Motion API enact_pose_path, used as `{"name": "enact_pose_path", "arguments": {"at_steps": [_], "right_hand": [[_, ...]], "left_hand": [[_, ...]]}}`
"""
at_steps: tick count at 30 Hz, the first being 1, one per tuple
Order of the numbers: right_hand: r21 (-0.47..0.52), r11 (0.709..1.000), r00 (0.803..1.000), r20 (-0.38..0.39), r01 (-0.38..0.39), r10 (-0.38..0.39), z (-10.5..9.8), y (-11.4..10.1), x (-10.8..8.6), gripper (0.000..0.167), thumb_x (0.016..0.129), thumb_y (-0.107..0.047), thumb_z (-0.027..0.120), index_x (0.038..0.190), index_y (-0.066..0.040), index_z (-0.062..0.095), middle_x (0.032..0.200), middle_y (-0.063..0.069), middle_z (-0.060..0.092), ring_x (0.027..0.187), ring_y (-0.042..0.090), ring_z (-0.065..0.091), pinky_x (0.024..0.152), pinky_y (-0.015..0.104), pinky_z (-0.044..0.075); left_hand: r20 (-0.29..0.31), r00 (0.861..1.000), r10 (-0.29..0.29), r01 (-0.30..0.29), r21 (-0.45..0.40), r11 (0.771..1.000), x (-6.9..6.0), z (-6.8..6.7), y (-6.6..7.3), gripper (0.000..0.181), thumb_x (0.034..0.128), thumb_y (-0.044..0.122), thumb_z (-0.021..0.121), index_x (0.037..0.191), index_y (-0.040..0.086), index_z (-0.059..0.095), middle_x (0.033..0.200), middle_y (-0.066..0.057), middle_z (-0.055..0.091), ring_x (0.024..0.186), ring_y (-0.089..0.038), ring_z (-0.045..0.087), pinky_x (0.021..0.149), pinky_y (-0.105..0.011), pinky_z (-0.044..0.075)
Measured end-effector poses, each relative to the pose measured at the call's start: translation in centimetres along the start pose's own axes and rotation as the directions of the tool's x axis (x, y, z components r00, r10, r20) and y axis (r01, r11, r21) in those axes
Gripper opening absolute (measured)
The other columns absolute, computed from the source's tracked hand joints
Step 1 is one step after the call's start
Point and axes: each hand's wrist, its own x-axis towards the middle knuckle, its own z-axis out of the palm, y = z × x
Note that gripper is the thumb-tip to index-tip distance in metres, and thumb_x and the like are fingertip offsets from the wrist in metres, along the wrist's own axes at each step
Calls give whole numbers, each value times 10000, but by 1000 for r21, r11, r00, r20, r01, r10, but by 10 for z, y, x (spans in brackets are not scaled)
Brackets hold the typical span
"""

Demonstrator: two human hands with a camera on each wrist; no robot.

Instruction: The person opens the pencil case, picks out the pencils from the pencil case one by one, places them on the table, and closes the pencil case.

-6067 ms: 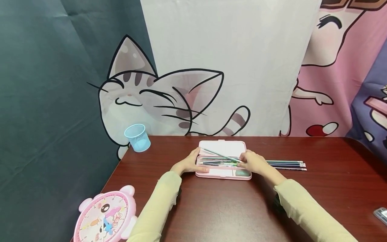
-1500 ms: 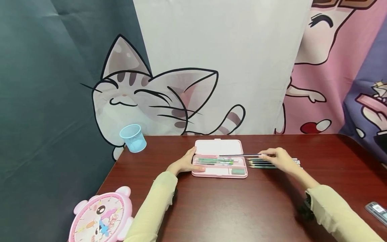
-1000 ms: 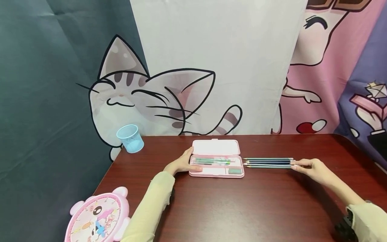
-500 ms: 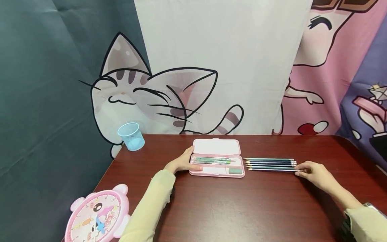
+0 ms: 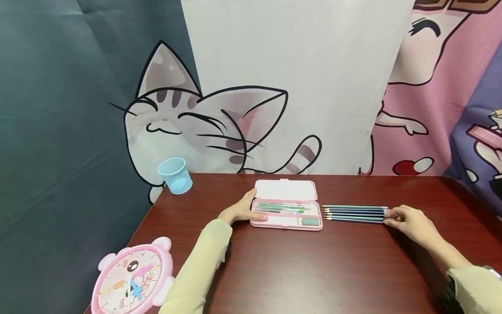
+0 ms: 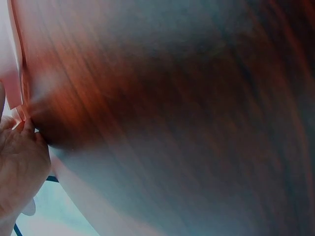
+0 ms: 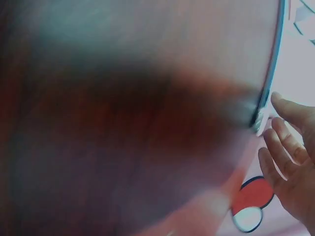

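Observation:
A pink pencil case (image 5: 286,221) lies with its lid up, holding several green-toned pens (image 5: 280,208) and a grey-green block (image 5: 310,222). My left hand (image 5: 243,209) grips its left end, thumb over the front rim and fingers behind; the left wrist view shows only the case's edge (image 6: 15,73). To the right, several pencils (image 5: 354,214) lie side by side, points toward the case. At their eraser ends is my right hand (image 5: 412,224), thumb and fingers around the ends. In the right wrist view its fingers (image 7: 280,152) look apart, pinching no pencil.
A light blue cup (image 5: 176,176) stands at the table's back left corner. The pink animal-shaped clock (image 5: 133,277) lies at the front left. Behind the brown table (image 5: 298,270) hangs a cartoon cloth (image 5: 306,87).
Earlier my right hand held a green pencil over the case, then carried a dark one rightward. It lies at the near side of the row now, released. My left hand kept its grip.

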Motion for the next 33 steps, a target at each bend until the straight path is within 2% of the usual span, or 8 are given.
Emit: {"name": "enact_pose_path", "arguments": {"at_steps": [3, 6, 12, 17, 24, 28, 30, 33], "right_hand": [[16, 1000, 1000, -25, 14, -14, 2, -13, 9, 109, 701, -134, 764, 775, -123, 684, 704, -22, 586, 606, -72, 390, 504, 217, 337], [52, 997, 998, -8, 62, -62, 9, -31, 22, 92, 717, -116, 747, 789, -114, 689, 731, -6, 611, 622, -38, 426, 514, 217, 360], [200, 962, 983, -6, 183, -186, 39, -75, 50, 82, 718, -63, 740, 780, -76, 687, 740, 16, 635, 626, 36, 489, 540, 212, 401], [293, 946, 979, 99, 140, -176, 59, -111, 72, 86, 763, -60, 706, 842, -28, 697, 788, 73, 658, 663, 78, 533, 554, 207, 412], [179, 981, 958, 260, 71, -117, 75, -133, 88, 171, 791, -145, 692, 928, -43, 703, 851, 84, 704, 780, 200, 612, 659, 371, 469], [176, 983, 955, 283, 44, -94, 80, -137, 88, 163, 791, -167, 693, 920, -68, 697, 857, 64, 712, 846, 232, 642, 714, 442, 472], [184, 982, 958, 270, 48, -98, 82, -137, 88, 141, 792, -171, 690, 898, -77, 696, 825, 41, 706, 797, 195, 630, 675, 397, 469], [266, 963, 961, 250, 48, -118, 83, -136, 89, 112, 801, -150, 676, 871, -64, 694, 746, 31, 664, 678, 133, 551, 584, 294, 436]], "left_hand": [[0, 1000, 1, -1, -3, 1000, 1, -1, 2, 1083, 712, 425, 748, 1480, 107, 53, 1545, -76, 68, 1417, -213, 105, 1138, -408, 176], [-10, 1000, 2, -2, -8, 1000, 2, -2, 3, 1085, 708, 417, 754, 1479, 107, 58, 1544, -76, 74, 1416, -215, 111, 1136, -411, 178], [-13, 1000, 4, -4, -10, 1000, 4, -4, 4, 1089, 703, 414, 759, 1480, 114, 57, 1546, -72, 65, 1418, -212, 102, 1140, -403, 169], [-11, 1000, -7, 7, -18, 1000, 2, -3, 4, 1086, 704, 416, 758, 1481, 125, 57, 1546, -63, 66, 1416, -211, 106, 1139, -410, 171], [-2, 1000, 7, -7, -24, 1000, 2, 2, 5, 1081, 710, 412, 753, 1480, 121, 52, 1543, -69, 73, 1413, -216, 117, 1135, -420, 181], [-4, 1000, 23, -23, -9, 1000, 1, 4, 2, 1071, 717, 410, 746, 1478, 110, 55, 1539, -82, 84, 1411, -221, 126, 1132, -418, 192], [-7, 1000, 26, -26, -7, 1000, 1, 4, 1, 1066, 719, 405, 746, 1478, 109, 59, 1540, -81, 86, 1412, -218, 123, 1134, -413, 187], [-11, 1000, 23, -23, -11, 1000, 1, 2, -1, 1071, 714, 407, 751, 1478, 107, 63, 1540, -83, 88, 1412, -221, 124, 1133, -417, 187]]}}
